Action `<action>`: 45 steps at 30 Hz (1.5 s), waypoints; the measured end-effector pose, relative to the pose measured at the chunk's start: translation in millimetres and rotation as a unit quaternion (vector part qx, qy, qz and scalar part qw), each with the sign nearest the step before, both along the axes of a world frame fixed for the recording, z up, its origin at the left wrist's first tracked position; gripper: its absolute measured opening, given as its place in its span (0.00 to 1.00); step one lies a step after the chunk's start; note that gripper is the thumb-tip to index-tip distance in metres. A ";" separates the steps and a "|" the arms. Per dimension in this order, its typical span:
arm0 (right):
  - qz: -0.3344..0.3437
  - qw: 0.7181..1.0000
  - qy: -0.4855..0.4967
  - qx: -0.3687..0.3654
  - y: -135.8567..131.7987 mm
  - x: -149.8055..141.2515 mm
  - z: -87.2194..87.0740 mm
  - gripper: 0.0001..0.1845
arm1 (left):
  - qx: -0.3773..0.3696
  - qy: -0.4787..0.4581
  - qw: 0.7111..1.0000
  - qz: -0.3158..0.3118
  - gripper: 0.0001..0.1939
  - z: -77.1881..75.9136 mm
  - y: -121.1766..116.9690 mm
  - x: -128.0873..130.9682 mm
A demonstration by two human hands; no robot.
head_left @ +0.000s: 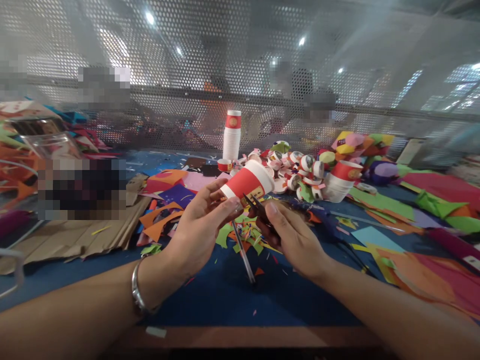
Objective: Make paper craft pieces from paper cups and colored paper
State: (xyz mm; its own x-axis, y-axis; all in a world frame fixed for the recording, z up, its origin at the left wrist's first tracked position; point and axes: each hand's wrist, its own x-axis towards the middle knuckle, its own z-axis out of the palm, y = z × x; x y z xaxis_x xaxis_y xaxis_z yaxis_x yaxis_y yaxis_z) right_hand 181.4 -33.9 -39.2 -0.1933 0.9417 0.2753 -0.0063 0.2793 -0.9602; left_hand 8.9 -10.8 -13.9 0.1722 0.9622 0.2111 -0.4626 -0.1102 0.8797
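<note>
In my left hand [204, 217] is a red and white paper cup [245, 181], tipped on its side with its wider end to the right. The fingers wrap behind it and the thumb presses its lower side. Dark scissors [257, 206] are gripped in my right hand [288, 235], blades against or just in front of the cup's lower side; I cannot tell whether they cut into it. Beneath both hands lie many small green, orange and white paper scraps [249, 235]. A thin pen-like stick [243, 252] rests on the blue table among them.
A tall stack of paper cups [231, 137] stands at the back, with a pile of cut cup pieces [296, 167] beside it. Another cup stack [341, 182] is to the right. Flattened brown cardboard [112, 227] lies left, coloured paper sheets [423, 275] right. A perforated metal screen [210, 60] rises behind.
</note>
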 end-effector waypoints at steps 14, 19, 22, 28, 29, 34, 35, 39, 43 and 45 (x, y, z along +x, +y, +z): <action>0.055 0.996 0.007 -0.069 -1.4 1.1 0.1 0.23 | 0.156 0.141 0.976 0.057 0.24 -9.6 12.9 -8.8; 0.061 0.994 0.016 -0.088 -2.1 0.1 2.0 0.24 | 0.159 0.169 0.969 0.085 0.26 -10.0 13.4 -11.1; 0.055 0.993 0.019 -0.105 -3.6 -0.2 2.4 0.25 | 0.153 0.174 0.968 0.099 0.27 -11.5 13.9 -11.1; 0.053 0.991 0.021 -0.121 -3.7 -0.4 3.2 0.25 | 0.162 0.180 0.962 0.123 0.27 -12.8 14.0 -9.5; 0.054 0.991 0.023 -0.123 -3.6 -0.4 3.2 0.25 | 0.165 0.179 0.962 0.124 0.27 -12.8 13.9 -9.3; 0.063 0.991 0.023 -0.113 -4.2 0.3 2.3 0.25 | 0.159 0.173 0.964 0.124 0.27 -12.6 14.0 -8.3; 0.064 0.991 0.021 -0.111 -4.4 0.4 2.3 0.24 | 0.159 0.177 0.963 0.124 0.26 -12.4 14.0 -8.2; 0.068 0.992 0.013 -0.108 -4.6 -0.1 2.9 0.25 | 0.160 0.186 0.961 0.126 0.25 -11.3 13.3 -7.7; 0.065 0.992 0.007 -0.104 -4.7 -1.0 4.2 0.25 | 0.156 0.186 0.962 0.120 0.25 -11.1 12.1 -7.6; 0.063 0.992 0.007 -0.108 -5.0 -0.9 4.7 0.25 | 0.159 0.185 0.962 0.122 0.25 -11.7 12.1 -7.9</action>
State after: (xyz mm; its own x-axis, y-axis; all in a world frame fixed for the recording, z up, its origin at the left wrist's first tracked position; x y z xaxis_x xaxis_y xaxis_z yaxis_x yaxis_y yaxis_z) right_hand 180.4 -38.9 -34.5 -0.3103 0.9478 0.0732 -0.0415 0.0634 -0.9971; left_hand 1.0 1.3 -25.6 0.0692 0.8807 0.4687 -0.0512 -0.4660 0.8833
